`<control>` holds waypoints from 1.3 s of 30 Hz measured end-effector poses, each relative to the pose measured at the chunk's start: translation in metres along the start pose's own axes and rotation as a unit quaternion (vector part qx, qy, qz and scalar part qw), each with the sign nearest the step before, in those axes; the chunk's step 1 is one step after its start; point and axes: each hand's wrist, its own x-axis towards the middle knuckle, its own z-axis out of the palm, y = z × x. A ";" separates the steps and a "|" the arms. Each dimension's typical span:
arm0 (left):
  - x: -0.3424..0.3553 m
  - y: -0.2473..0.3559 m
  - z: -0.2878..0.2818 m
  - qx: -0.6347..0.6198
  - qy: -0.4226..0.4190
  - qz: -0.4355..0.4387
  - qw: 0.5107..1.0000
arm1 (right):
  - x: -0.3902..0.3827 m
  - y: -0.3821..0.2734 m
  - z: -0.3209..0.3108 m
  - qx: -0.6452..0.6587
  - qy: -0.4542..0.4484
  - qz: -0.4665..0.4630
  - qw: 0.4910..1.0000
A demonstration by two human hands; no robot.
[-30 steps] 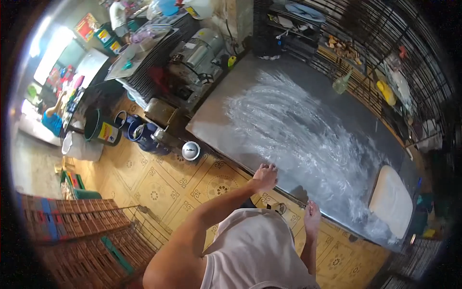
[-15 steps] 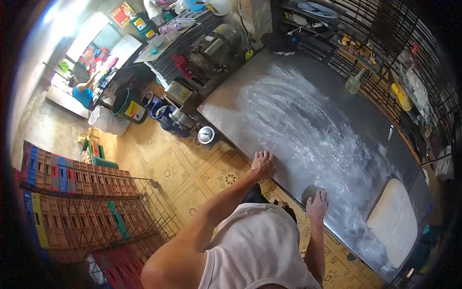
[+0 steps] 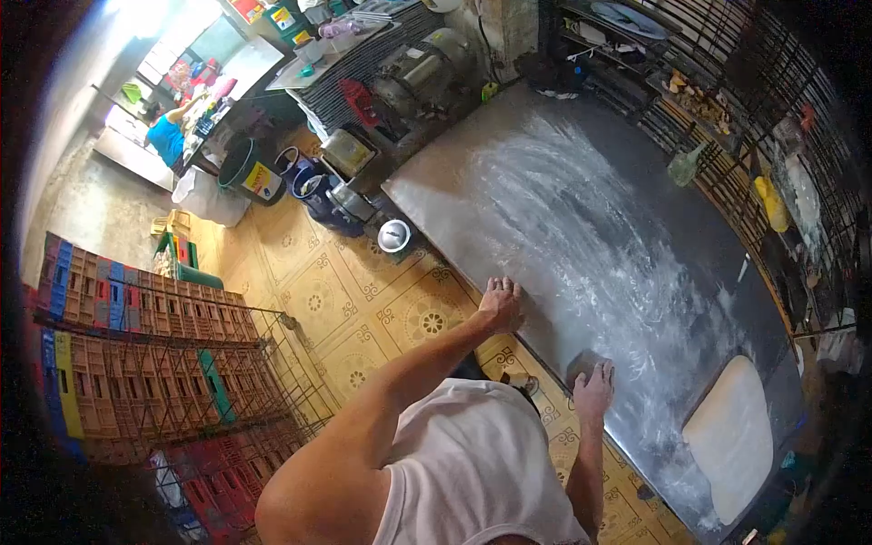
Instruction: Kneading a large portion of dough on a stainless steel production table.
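My left hand (image 3: 501, 304) rests at the near edge of a dark metal table (image 3: 454, 186), fingers stretched out over its top. Farther right along the same edge is my right hand (image 3: 594, 391), its fingers also extended, with nothing in them. Streaks of white flour (image 3: 618, 282) cover much of the tabletop in front of both hands. A large flat slab of pale dough (image 3: 734, 440) lies toward the table's right end, apart from my right hand.
Along the far side stands a metal rack with a spray bottle (image 3: 686, 165) and a yellow bottle (image 3: 772, 203). At left are stacked crates (image 3: 163, 313), a dark bucket (image 3: 247, 173) and a lidded pot (image 3: 393, 236). A person in blue (image 3: 166, 138) works at a far counter.
The view has tilted slightly, so the dough slab and table appear a little shifted. Both hands stay at the table's edge, and neither has taken hold of anything.
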 end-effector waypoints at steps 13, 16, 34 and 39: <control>0.001 -0.042 -0.008 -0.236 -0.009 0.157 0.959 | 0.009 -0.113 -0.012 0.460 -0.029 0.185 0.868; -0.001 -0.053 0.001 -0.260 0.169 0.447 0.839 | 0.022 -0.178 -0.013 0.530 -0.067 0.201 0.821; -0.004 -0.081 -0.041 -0.333 -0.076 0.414 0.844 | 0.055 -0.272 -0.043 0.545 -0.325 0.210 0.744; 0.002 -0.079 -0.038 -0.347 -0.103 0.380 0.851 | 0.067 -0.283 -0.058 0.549 -0.392 0.168 0.719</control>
